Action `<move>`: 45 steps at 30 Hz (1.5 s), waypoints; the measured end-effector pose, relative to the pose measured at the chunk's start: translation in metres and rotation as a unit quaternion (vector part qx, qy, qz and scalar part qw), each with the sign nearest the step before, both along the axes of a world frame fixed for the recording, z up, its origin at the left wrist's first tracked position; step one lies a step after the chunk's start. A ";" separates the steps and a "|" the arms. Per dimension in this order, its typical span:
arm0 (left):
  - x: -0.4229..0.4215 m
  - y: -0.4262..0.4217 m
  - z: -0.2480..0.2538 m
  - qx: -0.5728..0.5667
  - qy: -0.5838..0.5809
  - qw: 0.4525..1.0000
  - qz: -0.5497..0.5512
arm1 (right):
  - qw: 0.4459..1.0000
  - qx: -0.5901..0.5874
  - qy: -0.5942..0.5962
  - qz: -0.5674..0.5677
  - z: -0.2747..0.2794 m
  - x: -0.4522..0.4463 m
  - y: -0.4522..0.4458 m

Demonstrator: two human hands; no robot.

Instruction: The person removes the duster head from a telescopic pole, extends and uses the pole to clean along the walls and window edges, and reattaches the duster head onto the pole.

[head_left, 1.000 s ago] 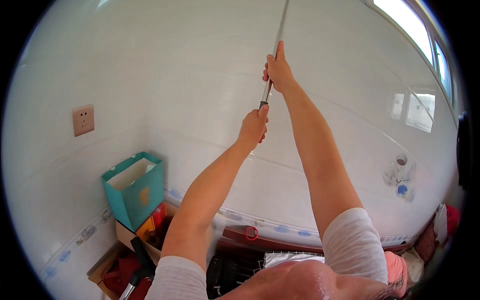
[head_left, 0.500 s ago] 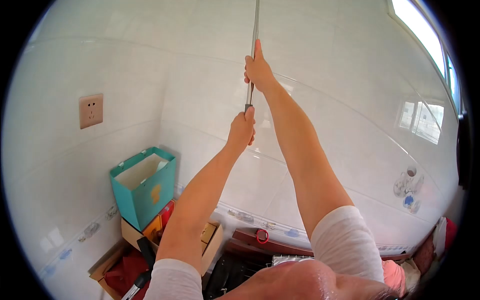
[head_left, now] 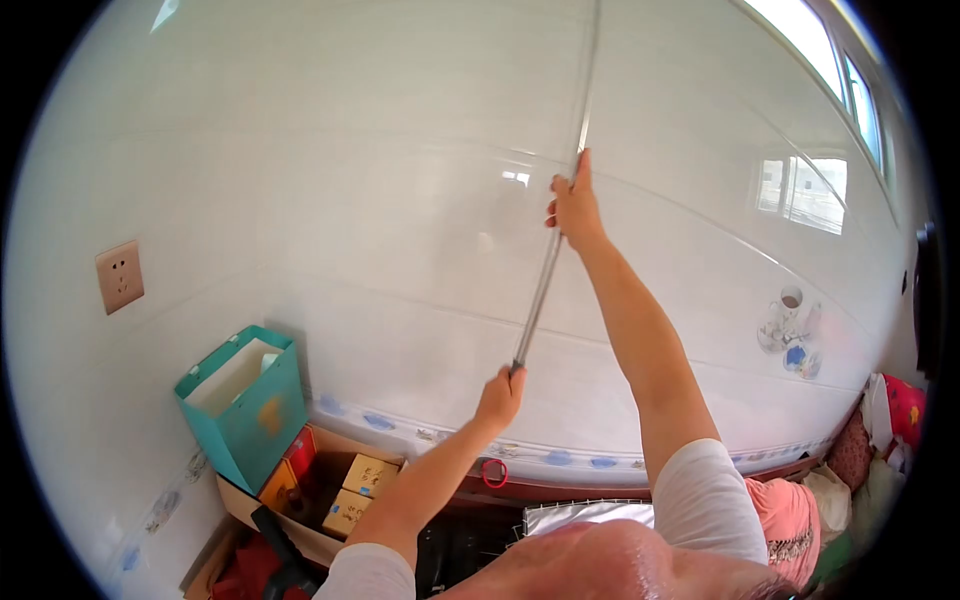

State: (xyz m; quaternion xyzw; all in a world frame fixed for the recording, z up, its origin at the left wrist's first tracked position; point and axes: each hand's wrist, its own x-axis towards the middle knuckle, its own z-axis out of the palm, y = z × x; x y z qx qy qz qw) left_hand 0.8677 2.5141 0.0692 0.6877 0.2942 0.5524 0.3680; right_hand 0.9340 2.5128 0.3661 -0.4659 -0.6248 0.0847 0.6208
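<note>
A thin metal pole (head_left: pixel 545 283) slants up across the white tiled wall (head_left: pixel 400 220) and runs out of the top of the view. Near its lower end, at a dark grip, my left hand (head_left: pixel 499 398) is closed round it. Higher up and to the right, my right hand (head_left: pixel 577 208) holds the pole too, its index finger pointing up along the shaft. A long stretch of bare pole shows between the two hands. The pole's upper end is out of view.
A teal paper bag (head_left: pixel 250 410) stands on a cardboard box (head_left: pixel 318 540) with small yellow boxes (head_left: pixel 368 475) at lower left. A socket (head_left: pixel 120 277) is on the left wall. A red ring (head_left: pixel 495 473), pink cloth (head_left: pixel 785 520) and a window (head_left: pixel 800 35) also show.
My left hand has moved down, and my right hand is somewhat lower and farther right. The gap between them has widened, and the pole leans more. The camera view has shifted.
</note>
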 end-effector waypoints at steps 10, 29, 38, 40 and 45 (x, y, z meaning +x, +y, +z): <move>-0.014 -0.040 -0.055 -0.006 -0.042 0.999 -0.009 | 0.999 0.001 0.025 -0.020 -0.014 0.007 -0.011; -0.091 -0.046 -0.137 -0.168 -0.230 0.955 0.080 | 0.971 -0.117 -0.189 0.087 -0.101 -0.187 0.067; -0.045 -0.052 -0.218 -0.137 -0.068 0.987 0.053 | 0.981 -0.120 -0.088 0.124 -0.139 -0.079 0.002; -0.032 -0.067 -0.224 -0.145 -0.057 0.988 0.020 | 0.985 -0.135 -0.054 0.092 -0.152 -0.047 -0.021; -0.016 -0.099 -0.245 -0.085 0.013 0.996 -0.021 | 0.990 -0.136 0.004 0.024 -0.194 0.026 -0.063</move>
